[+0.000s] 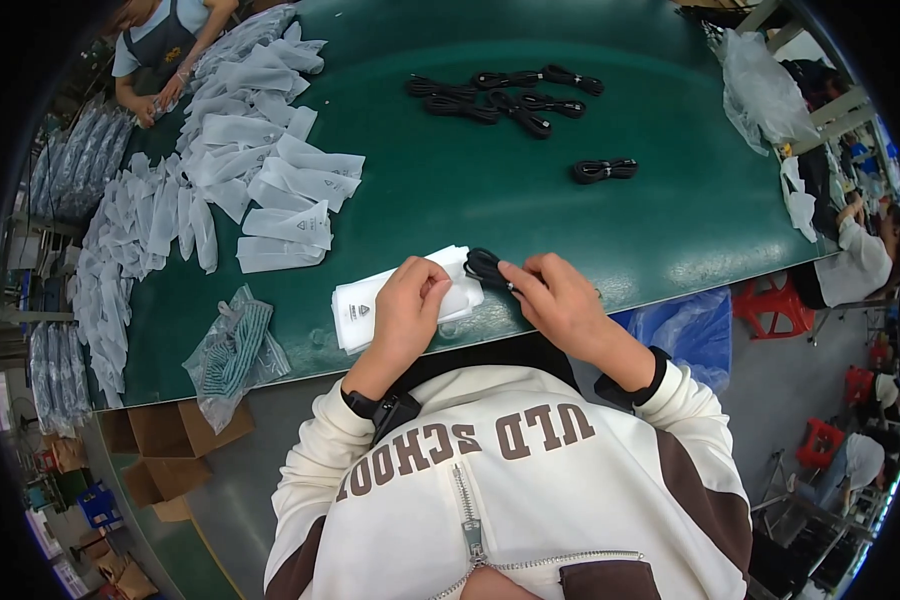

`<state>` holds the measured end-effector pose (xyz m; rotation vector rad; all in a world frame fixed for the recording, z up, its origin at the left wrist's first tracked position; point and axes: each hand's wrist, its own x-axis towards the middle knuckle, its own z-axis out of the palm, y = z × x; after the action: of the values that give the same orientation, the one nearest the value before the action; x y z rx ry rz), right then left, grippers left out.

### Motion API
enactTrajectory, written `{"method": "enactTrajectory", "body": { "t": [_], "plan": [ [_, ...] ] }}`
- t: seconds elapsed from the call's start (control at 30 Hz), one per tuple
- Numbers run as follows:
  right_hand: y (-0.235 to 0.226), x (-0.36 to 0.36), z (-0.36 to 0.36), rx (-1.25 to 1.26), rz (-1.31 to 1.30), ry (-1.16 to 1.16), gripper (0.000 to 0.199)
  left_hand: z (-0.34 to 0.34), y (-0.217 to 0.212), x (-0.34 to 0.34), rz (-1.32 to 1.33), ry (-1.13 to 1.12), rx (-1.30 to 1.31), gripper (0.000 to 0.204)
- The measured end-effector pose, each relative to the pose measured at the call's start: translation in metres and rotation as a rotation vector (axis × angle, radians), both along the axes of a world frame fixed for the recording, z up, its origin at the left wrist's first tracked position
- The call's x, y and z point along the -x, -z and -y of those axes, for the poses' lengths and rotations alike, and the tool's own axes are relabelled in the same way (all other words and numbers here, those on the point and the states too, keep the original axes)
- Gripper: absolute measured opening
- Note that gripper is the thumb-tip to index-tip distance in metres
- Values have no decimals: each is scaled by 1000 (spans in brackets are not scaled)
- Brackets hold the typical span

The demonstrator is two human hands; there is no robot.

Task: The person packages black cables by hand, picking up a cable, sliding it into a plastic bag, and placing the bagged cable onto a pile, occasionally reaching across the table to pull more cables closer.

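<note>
From the head view, the left hand [407, 300] pinched the top white pouch [457, 293] of a stack at the green table [450, 190] edge, seemingly steadying its mouth, while the right hand [560, 300] gripped a coiled black cable [487, 268] just beside it.

We are looking down at a dark green worktop [530, 190]. Taking the stack of white pouches [370, 300] at its near edge as our landmark, we are seeing a crumpled clear bag of teal pieces [232, 352] lying just left of it, loose white pouches [260, 150] spreading well beyond it to the far left, one coiled black cable [604, 170] lying beyond it to the right, and more black cables [505, 98] lying farther off.
</note>
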<state>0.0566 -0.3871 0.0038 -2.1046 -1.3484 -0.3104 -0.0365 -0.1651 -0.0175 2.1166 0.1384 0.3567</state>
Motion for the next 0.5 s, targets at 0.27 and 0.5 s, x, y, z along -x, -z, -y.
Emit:
{"method": "enactTrajectory", "body": {
  "t": [0.27,0.5],
  "plan": [
    [-13,-6,5,109,152,-223,47,-9,5,1,-66,5,211,5],
    [-14,-20,4,-19,-76,-117,45,-13,0,3,-42,43,142,5]
  ]
}}
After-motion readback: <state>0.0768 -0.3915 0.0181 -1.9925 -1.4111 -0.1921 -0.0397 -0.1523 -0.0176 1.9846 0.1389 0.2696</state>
